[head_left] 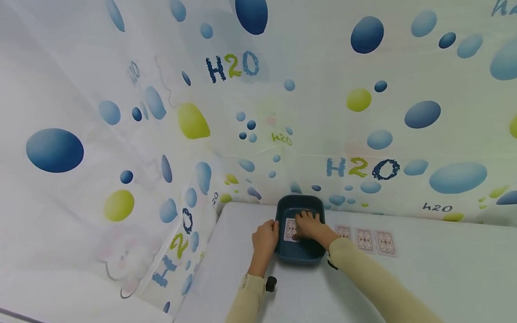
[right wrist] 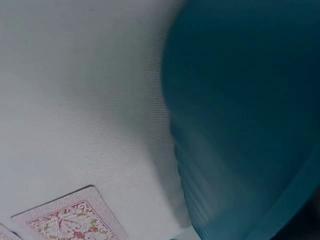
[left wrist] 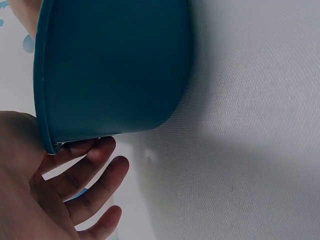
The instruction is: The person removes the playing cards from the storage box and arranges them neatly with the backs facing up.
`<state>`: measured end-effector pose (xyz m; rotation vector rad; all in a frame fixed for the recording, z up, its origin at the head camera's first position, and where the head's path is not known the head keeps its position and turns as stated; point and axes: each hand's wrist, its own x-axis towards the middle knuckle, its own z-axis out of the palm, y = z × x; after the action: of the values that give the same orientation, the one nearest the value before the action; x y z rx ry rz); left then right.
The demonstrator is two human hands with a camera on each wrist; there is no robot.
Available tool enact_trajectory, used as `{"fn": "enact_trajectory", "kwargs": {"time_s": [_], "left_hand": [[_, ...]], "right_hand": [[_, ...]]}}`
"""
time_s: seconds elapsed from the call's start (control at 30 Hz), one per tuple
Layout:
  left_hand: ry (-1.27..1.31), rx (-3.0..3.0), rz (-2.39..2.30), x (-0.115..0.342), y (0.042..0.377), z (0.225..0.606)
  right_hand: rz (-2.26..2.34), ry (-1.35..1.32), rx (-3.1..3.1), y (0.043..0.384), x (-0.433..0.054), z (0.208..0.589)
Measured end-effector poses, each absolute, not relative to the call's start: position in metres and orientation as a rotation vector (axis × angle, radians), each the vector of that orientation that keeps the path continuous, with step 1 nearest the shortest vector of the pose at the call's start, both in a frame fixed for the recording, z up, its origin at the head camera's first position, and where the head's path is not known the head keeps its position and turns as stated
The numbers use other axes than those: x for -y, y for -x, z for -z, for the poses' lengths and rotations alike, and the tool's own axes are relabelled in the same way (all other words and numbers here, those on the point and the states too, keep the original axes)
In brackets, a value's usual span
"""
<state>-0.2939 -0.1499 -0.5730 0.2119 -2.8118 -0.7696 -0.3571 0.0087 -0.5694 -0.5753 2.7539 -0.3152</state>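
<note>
A dark teal plastic basin [head_left: 298, 259] stands on the white-covered table. At its left rim, my left hand [head_left: 265, 237] grips the edge; in the left wrist view, the fingers [left wrist: 95, 197] spread below the basin's rim [left wrist: 42, 90]. Inside the basin lies a playing card [head_left: 290, 230], its red-patterned back facing up. My right hand [head_left: 313, 227] reaches over the right rim, fingers spread beside the card and covering its right edge. The right wrist view shows only the basin's outer wall [right wrist: 240, 100], not the hand.
Right of the basin, several more playing cards lie face down in a row, one of them partly behind the right forearm; one card [right wrist: 75, 220] shows in the right wrist view. A white curtain [head_left: 308, 117] with blue and green drops hangs behind and left of the table.
</note>
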Motion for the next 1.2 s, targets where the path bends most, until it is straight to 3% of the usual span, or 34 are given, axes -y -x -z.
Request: {"fn": "enact_trajectory", "kwargs": {"time_s": [0.33,0.8,1.2], "left_hand": [[-0.205,2.799,0.759,0.151,0.295,0.576],[-0.159,2.771,0.744,0.151,0.291,0.577],[-0.237,2.814,0.771,0.151,0.298,0.579]], "right_hand": [[0.463,0.498,-2.77,0.357,-0.008,0.572],[1.013,0.632,-2.705,0.345,-0.013,0.569],[1.387,0.651,-2.477,0.336,-0.067,0.531]]}}
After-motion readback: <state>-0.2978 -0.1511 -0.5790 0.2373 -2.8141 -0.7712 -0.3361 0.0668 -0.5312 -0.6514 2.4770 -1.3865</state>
